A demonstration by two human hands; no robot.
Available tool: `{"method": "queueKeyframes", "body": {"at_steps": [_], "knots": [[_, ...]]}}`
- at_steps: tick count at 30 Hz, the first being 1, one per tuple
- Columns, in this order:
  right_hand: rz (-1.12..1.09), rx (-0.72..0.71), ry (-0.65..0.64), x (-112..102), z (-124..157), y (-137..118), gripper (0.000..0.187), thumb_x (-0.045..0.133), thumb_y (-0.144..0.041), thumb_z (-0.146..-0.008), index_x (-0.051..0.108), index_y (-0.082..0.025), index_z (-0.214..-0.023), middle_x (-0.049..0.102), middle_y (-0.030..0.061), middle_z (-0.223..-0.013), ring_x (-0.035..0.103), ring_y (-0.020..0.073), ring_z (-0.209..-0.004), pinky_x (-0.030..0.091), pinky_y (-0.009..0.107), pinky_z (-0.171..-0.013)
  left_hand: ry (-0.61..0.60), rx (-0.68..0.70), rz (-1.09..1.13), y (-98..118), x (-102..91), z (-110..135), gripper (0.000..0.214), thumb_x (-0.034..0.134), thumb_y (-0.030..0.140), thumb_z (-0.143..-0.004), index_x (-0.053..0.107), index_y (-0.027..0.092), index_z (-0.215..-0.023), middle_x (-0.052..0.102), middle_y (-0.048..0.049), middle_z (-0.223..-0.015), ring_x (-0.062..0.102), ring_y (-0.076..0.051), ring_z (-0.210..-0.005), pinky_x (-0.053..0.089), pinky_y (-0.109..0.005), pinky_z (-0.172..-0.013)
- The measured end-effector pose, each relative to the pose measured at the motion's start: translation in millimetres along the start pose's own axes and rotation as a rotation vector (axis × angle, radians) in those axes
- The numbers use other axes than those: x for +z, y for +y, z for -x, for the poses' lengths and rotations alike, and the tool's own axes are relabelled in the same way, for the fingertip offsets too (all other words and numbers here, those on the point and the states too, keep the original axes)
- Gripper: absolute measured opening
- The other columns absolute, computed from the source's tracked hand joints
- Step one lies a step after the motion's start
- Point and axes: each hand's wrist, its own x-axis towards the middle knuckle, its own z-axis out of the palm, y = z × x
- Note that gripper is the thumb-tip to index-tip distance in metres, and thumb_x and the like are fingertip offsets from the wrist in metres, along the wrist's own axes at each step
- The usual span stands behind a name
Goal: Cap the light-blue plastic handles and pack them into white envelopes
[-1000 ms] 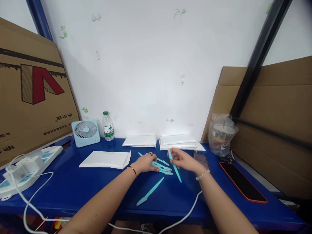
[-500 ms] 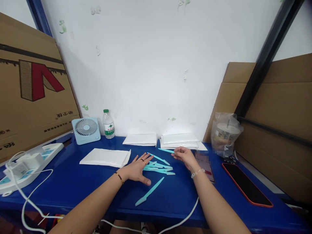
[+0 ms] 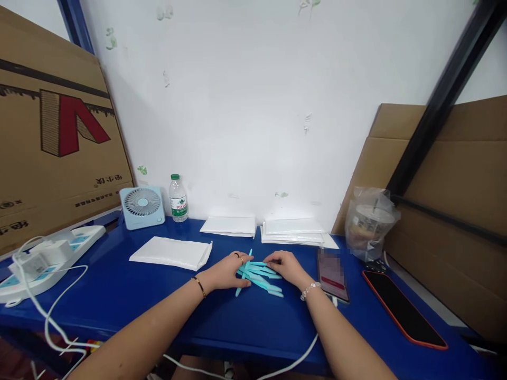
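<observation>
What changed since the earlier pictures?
The blue sticks are bunched closer together; the lone near one has left its spot. The right hand moved left, to their right ends; the left hand, spread before, now curves around their left ends. Fan, bottle, white packets and phones stayed put.

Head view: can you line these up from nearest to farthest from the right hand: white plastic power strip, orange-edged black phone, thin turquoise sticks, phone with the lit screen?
1. Thin turquoise sticks: right by the fingers of the right hand.
2. Phone with the lit screen: just to its right.
3. Orange-edged black phone: farther right.
4. White plastic power strip: far over on the left.
</observation>
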Motion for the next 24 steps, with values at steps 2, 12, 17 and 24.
{"method": "queueKeyframes", "body": {"at_steps": [2, 12, 17, 24], "knots": [[-0.004, -0.006, 0.003, -1, 0, 2, 0.021, 0.055, -0.017, -0.075, 0.074, -0.023, -0.085, 0.071, 0.0027, -0.085, 0.061, 0.0176, -0.078, 0.045, 0.027, -0.071, 0.013, 0.047, 0.015, 1, -1.0, -3, 0.069, 0.065, 0.04, -0.071, 0.042, 0.024, -0.134, 0.052, -0.0084, -0.126, 0.045, -0.026, -0.118, 0.037, -0.035, -0.098], [-0.104, 0.059, -0.072, 1, 1, 4, 0.016, 0.059, -0.017, -0.071, 0.071, -0.02, -0.082, 0.063, 0.0, -0.066, 0.053, 0.0129, -0.058, 0.038, 0.022, -0.052, 0.047, 0.014, 0.018, 8, 2.2, -9, 0.057, 0.061, 0.03, -0.072, 0.048, 0.027, -0.128, 0.062, -0.0042, -0.106, 0.055, -0.023, -0.099, 0.042, -0.031, -0.082], [-0.1, 0.082, 0.115, -9, 0, 10, 0.015, 0.058, -0.026, -0.074, 0.067, -0.019, -0.084, 0.063, 0.0009, -0.073, 0.052, 0.013, -0.061, 0.04, 0.023, -0.056, -0.013, 0.035, 0.052, 14, -2.0, -26, 0.052, 0.063, 0.029, -0.069, 0.056, 0.024, -0.12, 0.064, -0.0025, -0.091, 0.057, -0.018, -0.08, 0.042, -0.025, -0.069], [-0.282, 0.152, -0.054, -7, -3, 13, 0.022, 0.062, -0.033, -0.073, 0.07, -0.017, -0.086, 0.065, 0.0026, -0.07, 0.054, 0.0143, -0.062, 0.04, 0.025, -0.057, -0.065, 0.029, 0.155, 0, -3.2, -37, 0.042, 0.064, 0.031, -0.069, 0.063, 0.022, -0.11, 0.065, -0.002, -0.092, 0.058, -0.017, -0.08, 0.043, -0.024, -0.069]]}}
